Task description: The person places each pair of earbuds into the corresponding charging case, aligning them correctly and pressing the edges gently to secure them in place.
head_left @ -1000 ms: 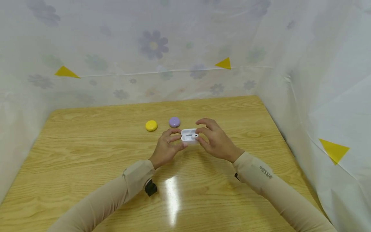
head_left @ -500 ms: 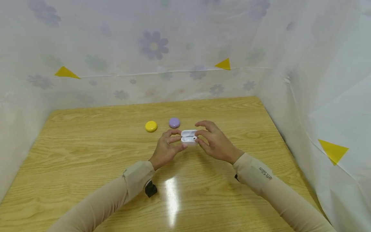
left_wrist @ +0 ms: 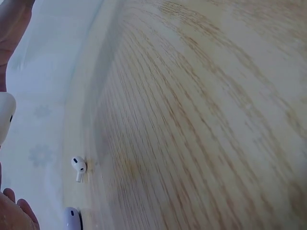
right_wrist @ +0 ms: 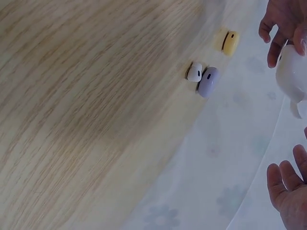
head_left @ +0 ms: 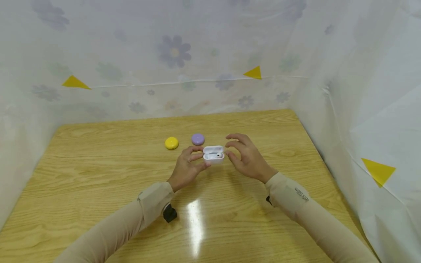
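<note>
My left hand [head_left: 187, 168] grips the left end of a white earbud case [head_left: 214, 160], held above the table with its lid raised. One white earbud [head_left: 218, 155] sits in the right side of the case. Just right of the case, my right hand [head_left: 248, 159] is apart from it, fingers loosely bent and nothing between them. In the right wrist view, another white earbud [right_wrist: 194, 72] lies on the table beside a purple round case [right_wrist: 208, 82]; the head view does not show this earbud.
A yellow round case [head_left: 171, 143] lies left of the purple one on the wooden table [head_left: 108, 164]. Flowered white sheeting [head_left: 204, 47] stands behind the table and more hangs along its right side. Yellow triangles [head_left: 253, 72] mark the sheeting.
My right fingers have let go of the earbud at the case and drawn back to the right. The earbud sits lower in the case, which has shifted slightly left with my left hand.
</note>
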Action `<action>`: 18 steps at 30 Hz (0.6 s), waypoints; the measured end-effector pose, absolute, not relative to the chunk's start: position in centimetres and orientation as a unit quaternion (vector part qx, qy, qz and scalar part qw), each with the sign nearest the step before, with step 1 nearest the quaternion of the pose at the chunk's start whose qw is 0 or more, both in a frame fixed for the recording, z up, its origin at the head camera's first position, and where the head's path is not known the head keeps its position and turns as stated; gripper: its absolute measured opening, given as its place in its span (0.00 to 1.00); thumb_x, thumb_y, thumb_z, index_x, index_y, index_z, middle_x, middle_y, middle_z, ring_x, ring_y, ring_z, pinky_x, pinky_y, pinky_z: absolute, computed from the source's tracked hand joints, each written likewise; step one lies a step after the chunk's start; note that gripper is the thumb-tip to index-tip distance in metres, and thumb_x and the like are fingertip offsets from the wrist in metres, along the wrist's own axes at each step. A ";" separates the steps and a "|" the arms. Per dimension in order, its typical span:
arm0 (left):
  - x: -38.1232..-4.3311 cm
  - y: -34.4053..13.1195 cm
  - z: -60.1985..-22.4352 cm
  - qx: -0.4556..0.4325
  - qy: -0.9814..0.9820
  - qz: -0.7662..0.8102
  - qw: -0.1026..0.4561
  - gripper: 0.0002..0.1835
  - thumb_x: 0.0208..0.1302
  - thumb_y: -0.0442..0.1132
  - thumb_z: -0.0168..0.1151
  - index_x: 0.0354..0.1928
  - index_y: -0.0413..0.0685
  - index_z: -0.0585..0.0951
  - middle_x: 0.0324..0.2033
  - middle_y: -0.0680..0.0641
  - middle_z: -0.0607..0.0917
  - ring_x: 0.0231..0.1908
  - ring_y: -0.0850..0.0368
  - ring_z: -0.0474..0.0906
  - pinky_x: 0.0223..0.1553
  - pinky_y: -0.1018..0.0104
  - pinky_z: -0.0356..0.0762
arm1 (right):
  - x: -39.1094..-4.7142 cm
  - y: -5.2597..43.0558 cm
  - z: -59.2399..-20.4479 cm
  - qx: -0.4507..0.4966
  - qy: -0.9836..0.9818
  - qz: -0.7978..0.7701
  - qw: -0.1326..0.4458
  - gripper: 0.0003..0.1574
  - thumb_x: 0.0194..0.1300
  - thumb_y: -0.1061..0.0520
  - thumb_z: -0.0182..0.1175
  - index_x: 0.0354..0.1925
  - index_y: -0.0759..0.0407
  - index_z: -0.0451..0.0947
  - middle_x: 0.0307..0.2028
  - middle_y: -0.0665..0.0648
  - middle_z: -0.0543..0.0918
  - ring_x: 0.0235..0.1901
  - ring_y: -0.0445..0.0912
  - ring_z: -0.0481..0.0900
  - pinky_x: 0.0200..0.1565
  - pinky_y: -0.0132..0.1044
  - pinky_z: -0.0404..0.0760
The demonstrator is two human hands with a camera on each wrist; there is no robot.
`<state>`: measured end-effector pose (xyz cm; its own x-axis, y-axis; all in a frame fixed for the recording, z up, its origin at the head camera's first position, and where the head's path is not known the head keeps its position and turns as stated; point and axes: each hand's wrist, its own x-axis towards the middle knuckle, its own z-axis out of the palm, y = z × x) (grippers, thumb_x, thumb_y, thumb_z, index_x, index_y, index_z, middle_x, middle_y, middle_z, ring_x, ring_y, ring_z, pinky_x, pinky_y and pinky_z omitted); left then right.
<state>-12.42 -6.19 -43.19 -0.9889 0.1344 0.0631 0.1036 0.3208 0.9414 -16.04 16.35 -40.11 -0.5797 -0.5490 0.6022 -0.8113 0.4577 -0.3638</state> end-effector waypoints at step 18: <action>-12.5 -8.2 -42.9 0.083 0.823 0.562 -0.023 0.18 0.55 0.34 0.70 0.48 0.35 0.83 0.54 0.43 0.78 0.61 0.47 0.69 0.61 0.48 0.69 | -20.0 15.6 -43.8 0.343 -0.887 0.298 0.080 0.17 0.68 0.57 0.56 0.50 0.68 0.76 0.53 0.66 0.77 0.57 0.60 0.73 0.58 0.54 0.74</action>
<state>-12.50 -8.16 -42.91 -0.9851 0.1110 0.1314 0.1627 0.3541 0.9209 -19.96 15.58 -43.82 -0.7520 -0.5603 0.3472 -0.6563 0.5871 -0.4740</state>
